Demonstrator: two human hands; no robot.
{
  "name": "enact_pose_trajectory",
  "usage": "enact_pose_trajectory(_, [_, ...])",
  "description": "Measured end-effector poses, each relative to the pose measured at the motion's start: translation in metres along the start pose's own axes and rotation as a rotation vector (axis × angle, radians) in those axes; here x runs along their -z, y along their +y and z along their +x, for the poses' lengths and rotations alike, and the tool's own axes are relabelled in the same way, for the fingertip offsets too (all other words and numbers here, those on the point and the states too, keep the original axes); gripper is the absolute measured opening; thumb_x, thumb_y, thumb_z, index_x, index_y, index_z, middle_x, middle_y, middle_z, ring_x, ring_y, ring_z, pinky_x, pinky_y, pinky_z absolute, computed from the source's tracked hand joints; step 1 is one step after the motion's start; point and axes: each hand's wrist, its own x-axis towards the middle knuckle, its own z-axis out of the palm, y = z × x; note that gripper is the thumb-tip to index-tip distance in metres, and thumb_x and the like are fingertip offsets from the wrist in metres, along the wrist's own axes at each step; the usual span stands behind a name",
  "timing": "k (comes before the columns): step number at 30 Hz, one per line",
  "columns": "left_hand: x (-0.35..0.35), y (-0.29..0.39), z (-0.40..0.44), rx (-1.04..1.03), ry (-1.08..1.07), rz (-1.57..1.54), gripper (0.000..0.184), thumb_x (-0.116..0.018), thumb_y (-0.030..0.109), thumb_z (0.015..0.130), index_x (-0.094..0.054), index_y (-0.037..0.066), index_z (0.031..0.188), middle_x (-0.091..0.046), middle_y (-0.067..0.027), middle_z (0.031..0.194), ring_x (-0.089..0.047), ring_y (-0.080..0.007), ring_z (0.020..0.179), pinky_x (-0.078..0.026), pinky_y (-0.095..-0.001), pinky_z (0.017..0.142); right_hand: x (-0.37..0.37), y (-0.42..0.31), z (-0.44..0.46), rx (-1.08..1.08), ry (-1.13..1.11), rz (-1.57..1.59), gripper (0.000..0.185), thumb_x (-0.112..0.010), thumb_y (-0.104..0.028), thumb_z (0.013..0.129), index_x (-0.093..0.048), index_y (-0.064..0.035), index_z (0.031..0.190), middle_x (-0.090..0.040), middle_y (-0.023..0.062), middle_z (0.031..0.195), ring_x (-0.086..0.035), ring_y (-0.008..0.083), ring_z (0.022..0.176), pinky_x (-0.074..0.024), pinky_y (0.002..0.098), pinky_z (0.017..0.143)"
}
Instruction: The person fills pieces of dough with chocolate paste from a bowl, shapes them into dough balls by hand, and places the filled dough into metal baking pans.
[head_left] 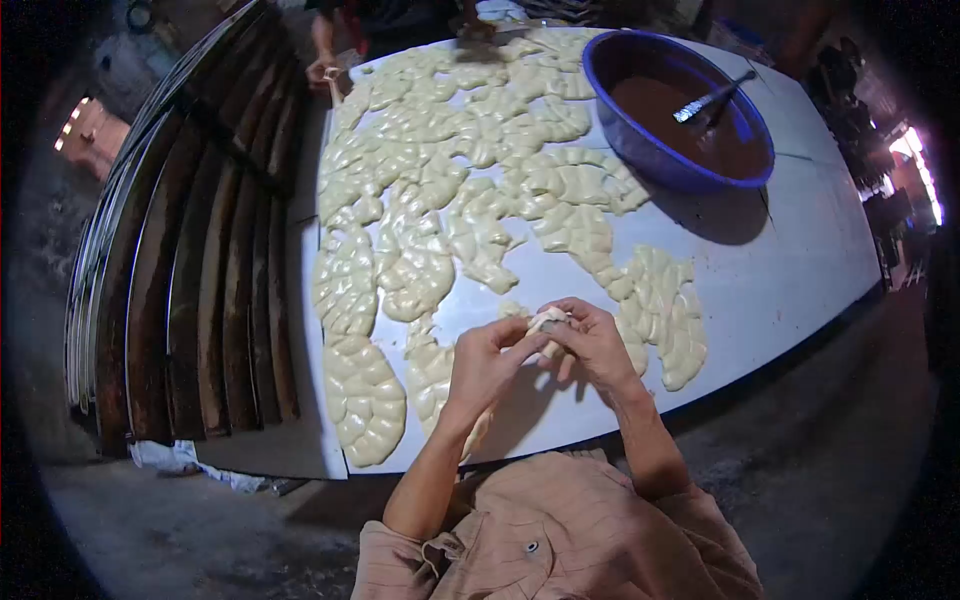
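Note:
Both my hands meet above the front part of the white table (pixel 560 275). Between the fingertips of my left hand (pixel 490 362) and my right hand (pixel 592 350) is a small piece of pale dough (pixel 549 320), pinched from both sides. Flattened, glossy dough pieces (pixel 415 250) lie around and beyond my hands, many of them touching. One large piece (pixel 363 400) rests left of my left hand, and another (pixel 665 315) lies to the right of my right hand.
A blue basin (pixel 640 145) of brown filling stands at the back right, with a metal-looking utensil (pixel 700 105) in it. Stacked trays (pixel 190 260) stand along the left side. At the far left corner, another person's hand (pixel 322 70) holds some dough.

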Motion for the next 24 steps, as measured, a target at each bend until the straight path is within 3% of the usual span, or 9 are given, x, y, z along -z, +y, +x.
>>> enact_pose_trajectory(2, [-0.007,-0.019,0.004,-0.008,-0.003,0.028,0.032,-0.070,0.018,0.090,-0.069,0.000,0.116,-0.074,-0.0056,0.089,-0.062,-0.0061,0.074,-0.049,-0.0230,0.067,0.003,-0.013,-0.007,-0.108,0.148,-0.269,0.030,-0.067,-0.019,0.092,-0.063,-0.0018,0.117,-0.065,0.0096,0.113,-0.067,0.0148,0.096,-0.0549,0.0250,0.071])
enact_pose_trajectory(5, [-0.024,-0.035,0.017,0.037,-0.044,-0.182,0.038,-0.069,0.016,0.091,-0.063,0.000,0.125,-0.074,-0.0066,0.084,-0.061,-0.0052,0.073,-0.048,-0.0222,0.067,0.026,0.014,0.000,0.525,0.403,-0.729,0.023,-0.072,-0.009,0.087,-0.066,-0.0017,0.107,-0.066,0.0065,0.107,-0.063,0.0136,0.096,-0.0528,0.0255,0.075])
enact_pose_trajectory(6, [-0.028,-0.027,0.017,0.067,-0.099,-0.240,0.062,-0.068,0.015,0.092,-0.041,0.002,0.146,-0.071,-0.0169,0.106,-0.065,-0.0134,0.089,-0.050,-0.0261,0.078,0.034,0.018,0.005,0.507,0.413,-0.601,0.025,-0.073,-0.005,0.084,-0.064,-0.0024,0.108,-0.063,0.0044,0.111,-0.059,0.0144,0.100,-0.0489,0.0285,0.087])
enact_pose_trajectory(9, [-0.056,0.002,0.029,-0.185,0.182,-0.074,0.082,-0.065,0.015,0.093,-0.014,0.004,0.156,-0.055,-0.0249,0.135,-0.061,-0.0261,0.114,-0.047,-0.0333,0.095,0.045,0.012,0.006,0.409,0.372,-0.306,0.033,-0.073,-0.013,0.085,-0.063,-0.0039,0.116,-0.063,0.0047,0.116,-0.061,0.0145,0.100,-0.0498,0.0289,0.085])
enact_pose_trajectory(10, [-0.061,0.005,0.038,-0.246,0.153,-0.087,0.086,-0.062,0.018,0.095,-0.004,0.005,0.157,-0.037,-0.0257,0.151,-0.051,-0.0350,0.128,-0.039,-0.0386,0.106,0.043,0.012,0.009,0.506,0.373,-0.235,0.042,-0.075,-0.011,0.084,-0.059,-0.0054,0.122,-0.064,0.0042,0.106,-0.060,0.0109,0.092,-0.0492,0.0257,0.083])
enact_pose_trajectory(15, [-0.116,0.023,0.068,-0.744,0.161,-0.238,0.089,-0.061,0.057,0.090,-0.030,-0.001,0.150,-0.066,-0.0248,0.118,-0.067,-0.0298,0.107,-0.053,-0.0367,0.090,0.031,-0.040,-0.010,0.364,0.017,0.610,0.024,-0.067,-0.003,0.091,-0.056,-0.0046,0.112,-0.061,0.0010,0.089,-0.059,0.0065,0.077,-0.0484,0.0202,0.071])
enact_pose_trajectory(20, [-0.139,0.022,0.090,-0.429,-0.028,-0.190,0.109,-0.081,0.018,0.082,-0.003,0.007,0.157,-0.059,-0.0250,0.131,-0.058,-0.0273,0.120,-0.048,-0.0343,0.097,0.090,-0.079,0.007,0.358,-0.028,0.631,0.023,-0.066,-0.010,0.093,-0.055,-0.0051,0.113,-0.063,0.0008,0.093,-0.060,0.0068,0.079,-0.0508,0.0213,0.071])
enact_pose_trajectory(22, [-0.130,0.002,0.088,-0.285,-0.120,-0.314,0.084,-0.069,0.009,0.089,-0.017,0.006,0.155,-0.060,-0.0218,0.129,-0.062,-0.0219,0.113,-0.052,-0.0327,0.090,0.125,-0.114,0.029,0.688,0.151,0.273,0.021,-0.065,-0.012,0.094,-0.055,-0.0051,0.111,-0.063,0.0016,0.096,-0.060,0.0085,0.081,-0.0517,0.0241,0.071])
enact_pose_trajectory(24, [-0.105,0.006,0.078,-0.138,-0.130,-0.175,0.060,-0.062,0.008,0.094,-0.035,-0.001,0.147,-0.062,-0.0212,0.124,-0.063,-0.0200,0.110,-0.055,-0.0318,0.086,0.174,-0.164,0.050,0.673,0.271,-0.004,0.017,-0.062,-0.018,0.095,-0.058,-0.0043,0.104,-0.064,0.0037,0.096,-0.061,0.0089,0.082,-0.0507,0.0246,0.073])
